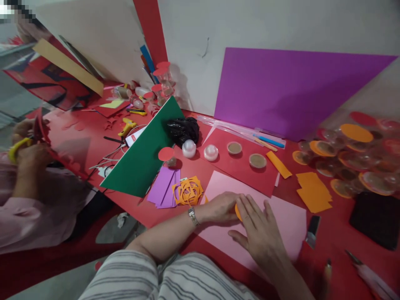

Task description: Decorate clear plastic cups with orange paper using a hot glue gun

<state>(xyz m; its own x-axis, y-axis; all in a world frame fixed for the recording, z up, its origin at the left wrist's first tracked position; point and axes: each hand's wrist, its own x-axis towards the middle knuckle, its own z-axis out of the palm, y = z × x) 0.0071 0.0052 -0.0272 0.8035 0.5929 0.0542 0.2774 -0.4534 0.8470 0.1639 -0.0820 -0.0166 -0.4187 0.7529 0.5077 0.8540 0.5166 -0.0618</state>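
An orange paper disc point(238, 212) shows only by its edge between my two hands, above a pink sheet point(289, 221). My left hand point(222, 207), with a watch at the wrist, is closed on the disc; its fingertips are hidden behind the other hand. Stretched out flat, my right hand point(258, 227) lies against the disc with its thumb apart. Whatever may be under the palm is hidden. Just beyond the pink sheet, two sand-filled clear cups point(258, 161) stand on a red sheet point(228, 164), near a clear dome-shaped cup point(211, 152).
Orange cut-out scraps point(188, 191) and purple cards point(164, 189) lie left, beside a leaning green board point(146, 154). Orange cards point(314, 192), stacked sand-filled cups point(365, 154), a black pouch point(376, 218) and a cutter blade point(313, 231) are right. Another person's hands point(29, 146) hold yellow scissors point(18, 149).
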